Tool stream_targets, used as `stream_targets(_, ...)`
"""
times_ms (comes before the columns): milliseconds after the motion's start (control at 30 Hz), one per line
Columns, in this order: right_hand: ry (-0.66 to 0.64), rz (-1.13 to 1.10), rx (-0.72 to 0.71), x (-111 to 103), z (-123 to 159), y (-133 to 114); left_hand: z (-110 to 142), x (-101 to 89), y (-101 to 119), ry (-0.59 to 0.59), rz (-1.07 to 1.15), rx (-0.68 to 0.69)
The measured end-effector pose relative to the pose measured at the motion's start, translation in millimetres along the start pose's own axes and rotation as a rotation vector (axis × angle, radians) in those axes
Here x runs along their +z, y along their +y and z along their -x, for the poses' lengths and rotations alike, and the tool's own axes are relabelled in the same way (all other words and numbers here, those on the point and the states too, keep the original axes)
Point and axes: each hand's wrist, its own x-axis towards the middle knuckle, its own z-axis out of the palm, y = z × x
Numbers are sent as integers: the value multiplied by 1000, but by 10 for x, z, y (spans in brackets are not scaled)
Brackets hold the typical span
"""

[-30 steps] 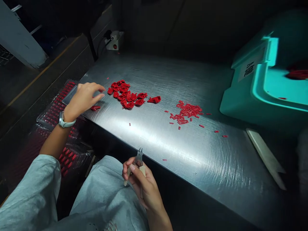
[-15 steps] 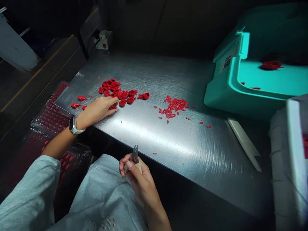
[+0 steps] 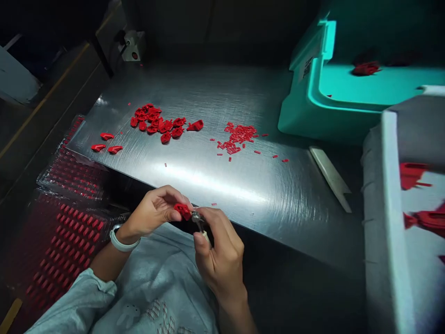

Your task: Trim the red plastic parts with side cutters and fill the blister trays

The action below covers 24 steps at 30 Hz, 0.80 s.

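My left hand (image 3: 158,209) pinches a small red plastic part (image 3: 182,211) just off the table's near edge, above my lap. In my right hand (image 3: 220,246) is a pair of nippers (image 3: 199,221), their metal head up against the part's right end. Whether the blades are closed on the plastic I cannot make out. On the metal table (image 3: 194,176) lies a heap of similar red parts (image 3: 158,121). Several small red offcuts (image 3: 239,134) are piled to its right. Three smoother red pieces (image 3: 107,136) sit at the left end.
A teal bin (image 3: 313,104) stands at the back right with red parts inside. In front of it are a pale flat strip (image 3: 330,178) and a white bin (image 3: 391,199). Clear trays of red pieces (image 3: 69,241) are stacked at lower left. A power socket (image 3: 134,46) is at the back.
My left hand has come from the heap back toward me with a red part. My right hand has raised the nippers to meet it. The view has shifted right.
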Motion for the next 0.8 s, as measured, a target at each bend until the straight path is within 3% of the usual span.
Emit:
stream_targets(167,49,312,-134,-132,70,-33,108,138,16,2,83,-18)
stream_targets(800,47,461,-199,-229,38,-187,295,249,36,60,-9,116)
